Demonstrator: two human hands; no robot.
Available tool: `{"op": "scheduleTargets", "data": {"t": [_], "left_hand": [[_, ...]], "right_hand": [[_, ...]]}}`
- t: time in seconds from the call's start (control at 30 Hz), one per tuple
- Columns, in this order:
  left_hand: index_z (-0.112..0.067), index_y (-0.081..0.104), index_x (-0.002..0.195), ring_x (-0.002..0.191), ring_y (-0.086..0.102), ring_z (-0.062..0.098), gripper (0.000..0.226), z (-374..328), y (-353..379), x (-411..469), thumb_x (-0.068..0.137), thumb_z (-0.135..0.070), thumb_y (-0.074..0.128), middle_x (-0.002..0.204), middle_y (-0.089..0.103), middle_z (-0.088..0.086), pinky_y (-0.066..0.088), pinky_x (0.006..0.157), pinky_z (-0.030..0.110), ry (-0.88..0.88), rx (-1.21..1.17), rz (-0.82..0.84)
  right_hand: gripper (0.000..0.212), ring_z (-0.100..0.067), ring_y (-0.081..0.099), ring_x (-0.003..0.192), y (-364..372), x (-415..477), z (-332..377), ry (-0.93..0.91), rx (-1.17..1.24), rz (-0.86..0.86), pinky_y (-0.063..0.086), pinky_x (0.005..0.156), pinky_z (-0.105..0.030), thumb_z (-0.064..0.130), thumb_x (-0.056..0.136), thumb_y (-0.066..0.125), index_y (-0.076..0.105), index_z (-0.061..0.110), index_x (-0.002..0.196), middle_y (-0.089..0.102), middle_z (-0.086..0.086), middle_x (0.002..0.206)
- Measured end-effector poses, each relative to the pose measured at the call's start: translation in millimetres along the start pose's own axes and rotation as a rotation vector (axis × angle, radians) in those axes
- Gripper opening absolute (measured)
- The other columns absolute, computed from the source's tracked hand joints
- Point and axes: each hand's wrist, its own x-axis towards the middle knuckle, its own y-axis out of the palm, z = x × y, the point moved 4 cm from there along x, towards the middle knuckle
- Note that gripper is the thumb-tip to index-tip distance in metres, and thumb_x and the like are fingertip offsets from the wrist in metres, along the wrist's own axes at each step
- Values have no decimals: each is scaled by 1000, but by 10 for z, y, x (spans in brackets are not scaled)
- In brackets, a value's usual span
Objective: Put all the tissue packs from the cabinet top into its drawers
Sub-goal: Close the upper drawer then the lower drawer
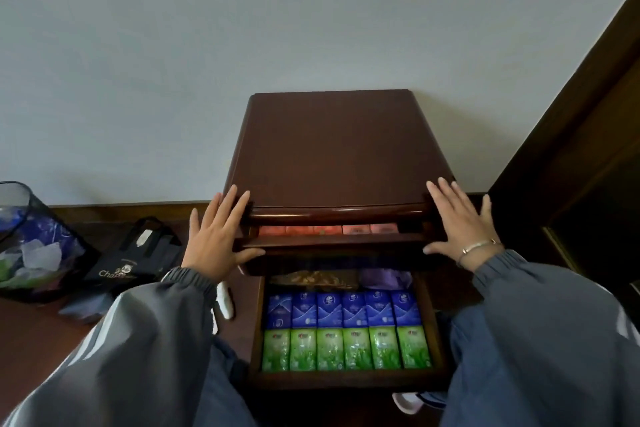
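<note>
Both hands, left [216, 236] and right [460, 225], lie open and flat on the top drawer [332, 242] front's ends; gripping nothing. The wooden drawer looks stiff, and probably slides best pushed evenly.

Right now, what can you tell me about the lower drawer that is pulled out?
The lower drawer is dark reddish-brown wood, pulled far out toward the person, below the nearly shut upper drawer. Inside, a row of six blue tissue packs lies behind a row of six green tissue packs, side by side and filling the width. Behind them, partly hidden, lie something brownish and something purple that I cannot identify. Neither hand touches this drawer; the left hand and right hand rest on the upper one's ends.
</note>
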Motion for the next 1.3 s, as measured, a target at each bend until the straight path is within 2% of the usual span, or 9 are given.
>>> {"op": "scheduleTargets", "data": {"t": [0.17,0.3,0.63,0.73,0.83,0.9,0.97,1.13,1.3], "left_hand": [[-16,39,143,135,35,41,80,-50,169,292,74,-33,77,147,40,14,35,105,58,-37,-32,-160],[-16,41,140,132,38,41,81,-35,235,284,70,-26,80,143,44,15,41,98,55,-50,-29,-213],[-20,20,151,144,9,38,84,-287,139,70,84,-39,66,159,13,8,27,112,49,-241,-165,-70],[-15,18,151,146,11,29,84,-417,149,-266,85,-34,67,160,10,11,17,116,36,-369,-544,-43],[-11,29,147,135,37,34,70,-643,400,-912,91,-37,60,148,36,18,29,114,45,-830,-1188,308],[-9,33,145,126,45,32,64,-932,543,-1435,92,-41,52,140,43,15,32,110,49,-1164,-1529,633],[-5,23,149,135,37,30,70,-1135,594,-1775,93,-39,47,148,35,18,28,110,46,-1363,-1732,770],[-4,18,150,142,25,33,68,-1208,566,-1942,94,-36,40,153,21,24,23,112,51,-1565,-1869,685],[0,26,147,145,11,36,71,-1142,550,-1839,92,-45,32,155,18,24,12,115,52,-1584,-1956,599]], "right_hand": [[93,-31,36,134,59,222,103,28,44,-278,32,108,-49,35,65,82,35,18,143,39,-9,147],[92,-34,47,125,133,211,54,11,61,-383,42,94,-49,34,57,85,44,17,138,49,-11,139],[92,-24,5,146,161,45,242,156,287,-179,26,113,-51,40,77,71,16,22,149,13,-1,158],[84,-25,7,146,199,-206,355,95,570,-196,20,116,-42,32,79,72,24,15,147,13,-6,158],[57,-22,37,133,444,-673,453,202,1188,-3,29,112,-35,18,83,69,45,10,134,40,-10,144],[28,-23,56,111,768,-1058,539,516,1542,339,44,95,-40,26,88,62,56,15,113,55,-9,128],[31,-26,60,99,1029,-1416,637,781,1712,685,47,83,-44,39,91,54,56,10,103,57,-14,122],[73,-37,31,138,1226,-1777,716,1141,1961,995,15,114,-54,50,94,36,29,-5,141,31,-26,148],[75,-38,23,141,1147,-1652,645,1219,2025,938,8,115,-54,53,90,36,31,-1,141,26,-25,150]]}}
